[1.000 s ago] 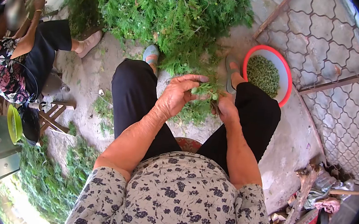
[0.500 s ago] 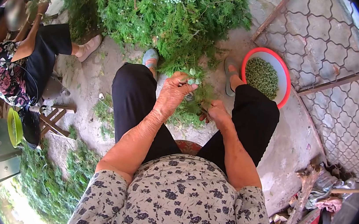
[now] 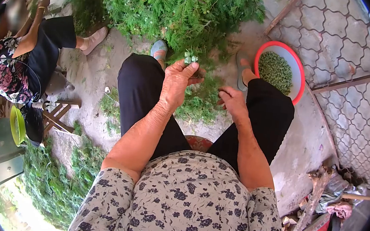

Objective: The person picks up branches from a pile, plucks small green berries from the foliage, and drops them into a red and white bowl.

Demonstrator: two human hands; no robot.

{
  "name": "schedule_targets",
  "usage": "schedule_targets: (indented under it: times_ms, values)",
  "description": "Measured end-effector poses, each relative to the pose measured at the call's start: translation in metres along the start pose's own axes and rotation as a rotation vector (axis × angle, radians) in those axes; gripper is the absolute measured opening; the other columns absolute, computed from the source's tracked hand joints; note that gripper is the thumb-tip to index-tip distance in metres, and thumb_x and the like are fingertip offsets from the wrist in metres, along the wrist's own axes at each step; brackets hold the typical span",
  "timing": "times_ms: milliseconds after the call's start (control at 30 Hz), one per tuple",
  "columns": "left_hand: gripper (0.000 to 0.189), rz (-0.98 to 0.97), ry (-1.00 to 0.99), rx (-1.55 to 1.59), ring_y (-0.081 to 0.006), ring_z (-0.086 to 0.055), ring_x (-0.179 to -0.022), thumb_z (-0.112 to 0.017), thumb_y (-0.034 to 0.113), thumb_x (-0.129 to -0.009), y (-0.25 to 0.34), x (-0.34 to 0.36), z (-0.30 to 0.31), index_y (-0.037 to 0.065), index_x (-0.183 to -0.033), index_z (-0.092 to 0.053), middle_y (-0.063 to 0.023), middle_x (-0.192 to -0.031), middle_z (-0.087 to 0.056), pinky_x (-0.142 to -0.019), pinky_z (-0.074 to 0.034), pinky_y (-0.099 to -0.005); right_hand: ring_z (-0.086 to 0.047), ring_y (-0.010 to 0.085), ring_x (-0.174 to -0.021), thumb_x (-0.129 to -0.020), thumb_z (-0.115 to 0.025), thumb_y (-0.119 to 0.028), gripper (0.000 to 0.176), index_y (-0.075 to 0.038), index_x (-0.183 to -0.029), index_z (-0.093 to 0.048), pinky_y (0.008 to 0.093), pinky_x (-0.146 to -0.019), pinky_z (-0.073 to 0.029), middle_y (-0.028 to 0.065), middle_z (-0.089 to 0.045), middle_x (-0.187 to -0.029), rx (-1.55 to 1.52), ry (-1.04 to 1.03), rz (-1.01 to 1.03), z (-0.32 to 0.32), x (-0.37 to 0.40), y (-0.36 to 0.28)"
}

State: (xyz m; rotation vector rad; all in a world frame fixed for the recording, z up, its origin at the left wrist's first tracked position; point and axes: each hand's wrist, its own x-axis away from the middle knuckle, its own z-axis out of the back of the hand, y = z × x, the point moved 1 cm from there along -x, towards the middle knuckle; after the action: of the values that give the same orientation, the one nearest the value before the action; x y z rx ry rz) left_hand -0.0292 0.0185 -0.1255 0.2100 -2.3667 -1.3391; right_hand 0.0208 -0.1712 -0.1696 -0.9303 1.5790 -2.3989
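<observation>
My left hand [image 3: 176,83] is closed, thumb against fingers, on a small cluster of pale green juniper berries [image 3: 190,57] that shows above the fingertips. My right hand [image 3: 234,102] is in front of my right knee, its fingers loosely bent and apart, with nothing visible in them. Between my legs, loose green sprigs [image 3: 199,105] lie on the ground just beyond and beside the right hand. Beyond the left hand rises a big heap of leafy evergreen branches [image 3: 173,18] bearing some pale berries.
A red-rimmed basin [image 3: 301,90] holding many green berries [image 3: 274,71] stands beside my right foot. A metal lattice [image 3: 338,51] leans at right, above piled scraps [image 3: 319,222]. At left sits another person [image 3: 12,68] near a wooden stool [image 3: 57,119] and a yellow-green basin [image 3: 17,126].
My left hand has moved slightly away from my body with the berries. My right hand has let go of the green sprig and drawn back a little to the right.
</observation>
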Motion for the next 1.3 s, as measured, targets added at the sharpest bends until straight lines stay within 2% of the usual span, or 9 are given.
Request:
schedule_targets:
  times_ms: [100,133,200,300,400,600,833,1100,1300]
  values:
    - [0.013,0.012,0.02,0.041,-0.0194,-0.063,-0.08,-0.053,0.009,-0.088,0.002,0.0,-0.002,0.001,-0.096,-0.059,-0.0072,-0.084,-0.062,-0.069,-0.055,-0.0358,-0.06,0.0148,-0.065,-0.081,-0.055,-0.011,0.024,0.003,-0.1,-0.059,0.0246,-0.059,-0.046,0.0098,-0.062,-0.084,0.242,0.142,0.161,0.004,-0.009,0.009]
    - [0.012,0.01,0.012,0.062,-0.0203,-0.063,-0.081,-0.054,0.009,-0.087,0.001,-0.001,0.0,0.001,-0.096,-0.059,-0.0069,-0.084,-0.063,-0.07,-0.055,-0.0363,-0.06,0.0148,-0.065,-0.081,-0.055,-0.011,0.024,0.003,-0.1,-0.059,0.0246,-0.059,-0.046,0.0098,-0.062,-0.084,0.24,0.142,0.157,0.002,-0.009,0.011]
    - [0.012,0.015,0.013,0.054,-0.0201,-0.064,-0.08,-0.055,0.009,-0.087,0.002,-0.001,-0.001,0.001,-0.095,-0.059,-0.0067,-0.083,-0.062,-0.069,-0.055,-0.0363,-0.062,0.0208,-0.073,-0.076,-0.057,-0.003,0.019,-0.001,-0.095,-0.061,0.0272,-0.066,-0.047,0.012,-0.062,-0.088,0.195,0.354,0.449,-0.005,0.001,-0.01]
    - [0.011,0.031,0.017,0.023,-0.0195,-0.064,-0.077,-0.057,0.01,-0.086,0.0,0.0,-0.002,0.001,-0.092,-0.06,-0.0068,-0.082,-0.063,-0.067,-0.055,-0.0353,-0.061,0.018,-0.072,-0.077,-0.057,0.0,0.018,0.0,-0.094,-0.061,0.0262,-0.065,-0.047,0.0108,-0.062,-0.086,0.053,0.329,0.517,-0.014,0.004,-0.02]
    - [0.011,0.068,0.017,-0.047,-0.0189,-0.064,-0.073,-0.059,0.011,-0.084,0.001,0.002,-0.005,0.001,-0.089,-0.062,-0.0077,-0.081,-0.065,-0.065,-0.055,-0.033,-0.059,0.0131,-0.071,-0.08,-0.057,-0.001,0.015,0.001,-0.095,-0.06,0.0244,-0.064,-0.047,0.0071,-0.061,-0.085,-0.13,0.348,0.375,-0.016,0.014,-0.037]
    - [0.01,0.057,-0.033,-0.274,-0.0095,-0.059,-0.061,-0.063,0.012,-0.081,0.005,0.012,-0.017,0.002,-0.083,-0.066,-0.0045,-0.072,-0.065,-0.052,-0.042,-0.0219,-0.057,0.0088,-0.073,-0.084,-0.058,-0.006,0.016,0.001,-0.098,-0.059,0.0221,-0.065,-0.047,0.003,-0.059,-0.084,-0.365,0.288,0.463,-0.015,0.019,-0.059]
    - [0.013,-0.038,-0.197,-0.607,-0.0073,-0.051,-0.056,-0.062,0.011,-0.081,-0.012,0.011,-0.01,-0.001,-0.076,-0.063,-0.0032,-0.065,-0.059,-0.053,-0.041,-0.0213,-0.054,0.0077,-0.071,-0.079,-0.064,-0.006,0.018,0.004,-0.093,-0.059,0.0214,-0.065,-0.045,0.004,-0.059,-0.086,-0.231,0.219,0.477,-0.019,0.017,-0.061]
    - [0.011,0.088,-0.193,-0.393,-0.0066,-0.046,-0.053,-0.059,0.01,-0.081,-0.002,0.019,-0.021,0.0,-0.08,-0.061,-0.0009,-0.061,-0.053,-0.049,-0.035,-0.0212,-0.053,0.0083,-0.062,-0.084,-0.059,-0.012,0.017,0.003,-0.092,-0.06,0.0215,-0.057,-0.043,0.0026,-0.056,-0.069,-0.339,0.112,0.267,-0.012,0.02,-0.058]
    - [0.011,0.077,-0.189,-0.274,-0.0056,-0.043,-0.052,-0.06,0.011,-0.08,0.002,0.02,-0.024,0.0,-0.081,-0.062,0.0009,-0.058,-0.05,-0.048,-0.032,-0.0205,-0.053,0.0113,-0.063,-0.086,-0.053,-0.009,0.012,0.0,-0.091,-0.056,0.0227,-0.054,-0.041,0.004,-0.055,-0.073,-0.874,-0.089,0.103,-0.008,0.018,-0.046]
